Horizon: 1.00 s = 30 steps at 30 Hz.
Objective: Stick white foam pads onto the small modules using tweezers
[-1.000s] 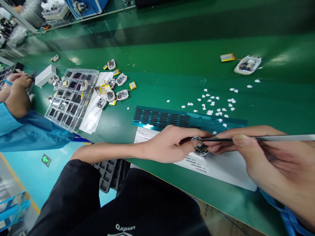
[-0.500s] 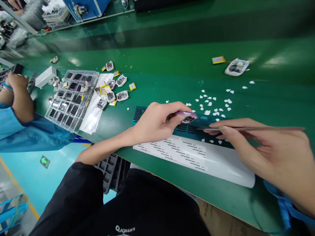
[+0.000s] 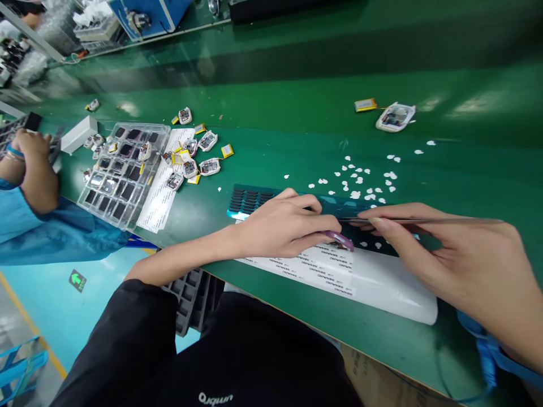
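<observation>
My left hand [image 3: 292,226] is closed on a small purple-edged device [image 3: 341,240], tilted over the printed white sheet [image 3: 314,270]. In my right hand [image 3: 449,249] is a pair of thin metal tweezers [image 3: 424,220], pinched between thumb and fingers. The tweezers' tips reach left to the fingers of my left hand, and what they touch is hidden. Under both hands lies a dark teal sheet [image 3: 254,198] with rows of black strips at its left end. Small white stickers [image 3: 355,194] are scattered just beyond it.
A clear compartment tray [image 3: 123,175] and several opened devices with yellow batteries [image 3: 210,165] lie to the left. One opened device [image 3: 396,117] sits at the back right. Another person's hands [image 3: 31,144] rest at the far left.
My left hand has turned over, palm more downward, and brought the purple-edged device nearer to me and slightly right. The tweezers have shifted a little left. The view has moved slightly.
</observation>
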{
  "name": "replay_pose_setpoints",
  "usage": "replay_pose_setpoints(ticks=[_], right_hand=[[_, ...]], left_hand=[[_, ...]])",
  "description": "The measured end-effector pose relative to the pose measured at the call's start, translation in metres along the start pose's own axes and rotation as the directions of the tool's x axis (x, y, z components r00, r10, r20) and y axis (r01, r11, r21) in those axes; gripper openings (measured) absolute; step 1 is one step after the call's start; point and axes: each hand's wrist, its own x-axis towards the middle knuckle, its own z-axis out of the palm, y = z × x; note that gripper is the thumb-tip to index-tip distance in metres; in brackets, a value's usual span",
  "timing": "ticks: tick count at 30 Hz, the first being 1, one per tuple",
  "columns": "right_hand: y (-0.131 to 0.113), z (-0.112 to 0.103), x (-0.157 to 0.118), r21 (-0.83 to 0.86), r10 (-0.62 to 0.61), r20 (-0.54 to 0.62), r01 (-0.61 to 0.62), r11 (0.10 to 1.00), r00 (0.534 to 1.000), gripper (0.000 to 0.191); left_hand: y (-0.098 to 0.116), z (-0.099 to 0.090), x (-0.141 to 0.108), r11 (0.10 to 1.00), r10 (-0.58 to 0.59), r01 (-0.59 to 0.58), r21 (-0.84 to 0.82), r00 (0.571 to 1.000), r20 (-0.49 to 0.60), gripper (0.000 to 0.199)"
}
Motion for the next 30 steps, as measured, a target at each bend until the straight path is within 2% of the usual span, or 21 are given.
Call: replay_pose_setpoints(ticks=[6, 10, 12, 15, 17, 19, 20, 21, 22, 23, 24, 25, 26, 27, 28, 30], right_hand=[[-0.001, 0.003, -0.006, -0.028, -0.105, -0.039, 0.104, 0.994, 0.994, 0.017], [0.003, 0.004, -0.015, -0.057, -0.152, -0.104, 0.147, 0.988, 0.983, 0.025], [0.004, 0.001, -0.020, -0.079, -0.110, -0.113, 0.101, 0.992, 0.987, 0.035], [0.001, -0.007, -0.022, -0.086, -0.027, -0.022, 0.025, 0.996, 0.999, 0.042], [-0.002, -0.013, -0.019, -0.043, -0.082, 0.072, 0.085, 0.995, 0.994, 0.049], [-0.005, -0.018, -0.016, 0.010, -0.136, 0.102, 0.136, 0.991, 0.985, 0.055], [-0.005, -0.019, -0.015, 0.027, -0.137, 0.112, 0.135, 0.990, 0.984, 0.057], [-0.005, -0.020, -0.015, 0.033, -0.131, 0.110, 0.128, 0.991, 0.985, 0.058], [-0.004, -0.020, -0.015, 0.036, -0.135, 0.093, 0.132, 0.991, 0.987, 0.059], [-0.003, -0.019, -0.016, 0.030, -0.141, 0.063, 0.139, 0.990, 0.988, 0.058], [-0.002, -0.017, -0.017, 0.025, -0.156, 0.036, 0.155, 0.988, 0.987, 0.056], [-0.001, -0.015, -0.018, 0.021, -0.173, 0.008, 0.173, 0.985, 0.985, 0.054], [0.000, -0.012, -0.019, 0.015, -0.189, -0.022, 0.189, 0.982, 0.982, 0.051], [0.001, -0.010, -0.020, 0.008, -0.192, -0.038, 0.192, 0.981, 0.981, 0.049], [0.000, -0.008, -0.020, 0.005, -0.194, -0.033, 0.195, 0.981, 0.980, 0.047], [-0.002, -0.006, -0.019, -0.007, -0.180, -0.021, 0.180, 0.984, 0.983, 0.047]], left_hand=[[-0.006, 0.009, 0.002, 1.000, -0.016, 0.016, -0.027, 1.000, 0.011, 0.034], [-0.006, 0.008, 0.004, 0.999, -0.022, 0.023, -0.025, 0.999, 0.042, 0.035], [-0.006, 0.007, 0.005, 1.000, -0.013, 0.013, 0.001, 0.998, 0.054, 0.037], [-0.008, 0.002, 0.005, 0.998, 0.025, -0.029, 0.047, 0.997, 0.076, 0.036], [-0.007, -0.003, 0.004, 0.996, 0.078, -0.081, 0.036, 0.994, 0.078, 0.031], [-0.004, -0.010, 0.003, 0.987, 0.154, -0.153, -0.045, 0.988, 0.028, 0.029], [-0.002, -0.014, 0.002, 0.978, 0.172, -0.175, -0.115, 0.984, -0.037, 0.027], [0.000, -0.017, 0.002, 0.963, 0.135, -0.163, -0.216, 0.981, -0.138, 0.024], [0.002, -0.020, 0.002, 0.934, 0.038, -0.127, -0.333, 0.964, -0.263, 0.021], [0.003, -0.022, 0.003, 0.892, -0.095, -0.088, -0.444, 0.923, -0.374, 0.021], [0.003, -0.023, 0.004, 0.824, -0.264, -0.036, -0.565, 0.859, -0.439, 0.021], [0.001, -0.023, 0.006, 0.753, -0.393, 0.003, -0.658, 0.804, -0.447, 0.023], [-0.002, -0.023, 0.007, 0.655, -0.506, 0.051, -0.754, 0.770, -0.387, 0.022], [-0.005, -0.023, 0.009, 0.511, -0.608, 0.112, -0.852, 0.748, -0.266, 0.020], [-0.009, -0.023, 0.010, 0.353, -0.665, 0.166, -0.921, 0.736, -0.123, 0.017], [-0.013, -0.023, 0.012, 0.039, -0.695, 0.230, -0.972, 0.706, 0.139, 0.013]])
